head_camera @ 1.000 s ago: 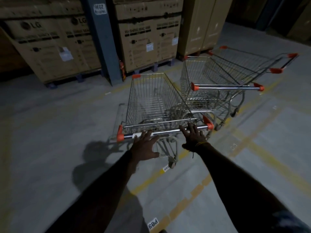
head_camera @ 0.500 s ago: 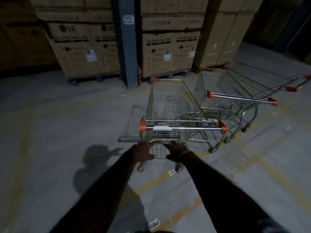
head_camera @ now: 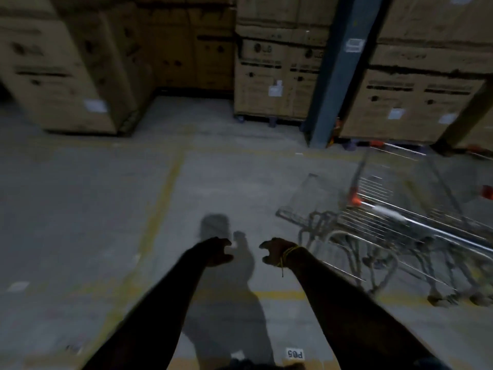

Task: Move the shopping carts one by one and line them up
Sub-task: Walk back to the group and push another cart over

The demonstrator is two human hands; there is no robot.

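A wire shopping cart [head_camera: 394, 217] with orange handle ends stands at the right edge of the head view, blurred by motion. An orange piece of a second cart [head_camera: 487, 192] shows at the far right. My left hand [head_camera: 217, 253] and my right hand [head_camera: 274, 252] hover over bare floor left of the cart, apart from it. Both hold nothing, their fingers loosely curled. A yellow thread circles my right wrist.
Tall stacks of cardboard boxes [head_camera: 277, 76] on pallets line the back wall, with a blue steel rack post [head_camera: 336, 76] between them. Yellow lines [head_camera: 165, 182] mark the grey concrete floor. A floor label [head_camera: 294, 353] lies near my feet. My shadow falls ahead.
Both hands have let go of the cart handle and drawn back. My view has swung left, so the carts now sit at the right edge.
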